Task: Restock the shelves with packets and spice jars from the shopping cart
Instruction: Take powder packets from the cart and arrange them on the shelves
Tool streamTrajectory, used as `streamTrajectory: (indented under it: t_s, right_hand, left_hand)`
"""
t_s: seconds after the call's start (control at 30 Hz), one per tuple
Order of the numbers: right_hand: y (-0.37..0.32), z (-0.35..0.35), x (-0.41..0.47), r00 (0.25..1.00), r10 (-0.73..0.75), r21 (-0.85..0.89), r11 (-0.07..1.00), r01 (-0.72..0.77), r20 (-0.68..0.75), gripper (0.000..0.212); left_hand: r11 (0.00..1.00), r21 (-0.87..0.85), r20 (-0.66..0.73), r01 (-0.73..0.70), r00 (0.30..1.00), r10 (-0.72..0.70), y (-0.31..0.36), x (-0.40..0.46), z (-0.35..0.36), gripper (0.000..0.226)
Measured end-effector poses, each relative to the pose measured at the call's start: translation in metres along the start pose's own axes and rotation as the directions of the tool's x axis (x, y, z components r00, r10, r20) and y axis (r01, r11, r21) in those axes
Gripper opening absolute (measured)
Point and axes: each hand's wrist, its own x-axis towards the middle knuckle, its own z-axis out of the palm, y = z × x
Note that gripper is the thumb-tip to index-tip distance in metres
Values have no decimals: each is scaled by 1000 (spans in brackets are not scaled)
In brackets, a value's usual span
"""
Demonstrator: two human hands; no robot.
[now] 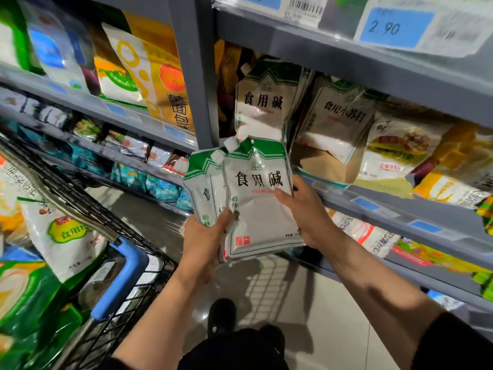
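Between both hands (202,241), two white packets (256,198).

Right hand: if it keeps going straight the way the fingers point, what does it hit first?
The right hand points up and left across the front packet it already grips. Beyond that, most likely the matching packet on the shelf, though depth is unclear from this one view.

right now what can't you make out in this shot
Head view only:
- Rear packet: its label is mostly covered by the front packet and the left hand.
- Front packet's small red print: too small to read.
- Right hand: its fingers behind the packet are hidden.
- Shopping cart: cut off by the left edge, contents blurred.
- Price tags on the shelf edge: barcodes blurred.
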Motion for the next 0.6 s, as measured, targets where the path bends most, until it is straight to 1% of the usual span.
streamTrajectory:
  t_s: [0.1,0.17,0.27,0.37,0.43,0.5,0.53,0.6]
  right_hand:
    - [2,-4,2,1000,-8,107,994,11,-27,12]
    - [4,-4,4,999,1,150,989,4,-35,10]
    - [1,-4,10,997,-17,121,992,27,-81,8]
    - [-15,-13,21,957,-91,80,990,116,-274,16]
    - [-35,-21,33,892,-161,77,974,212,-422,16]
    - [-52,-22,52,814,-207,25,965,263,-543,16]
    - [-59,-20,64,800,-213,25,962,273,-562,17]
    - [-72,-4,87,811,-171,53,969,241,-559,21]
  left_hand:
    - [1000,-8,34,1,999,-1,6,-2,0,21]
    - [1000,9,15,-18,1000,18,8,-1,0,19]
    - [997,25,-4,-73,997,73,10,1,0,18]
    - [992,65,-31,-112,993,114,9,-2,-6,13]
    - [990,89,-76,-112,990,118,8,-5,-13,13]
    - [993,67,-126,-101,986,108,6,-6,-21,20]
    - [993,71,-145,-93,984,102,6,-7,-25,24]
    - [991,93,-147,-94,983,107,4,-5,-31,30]
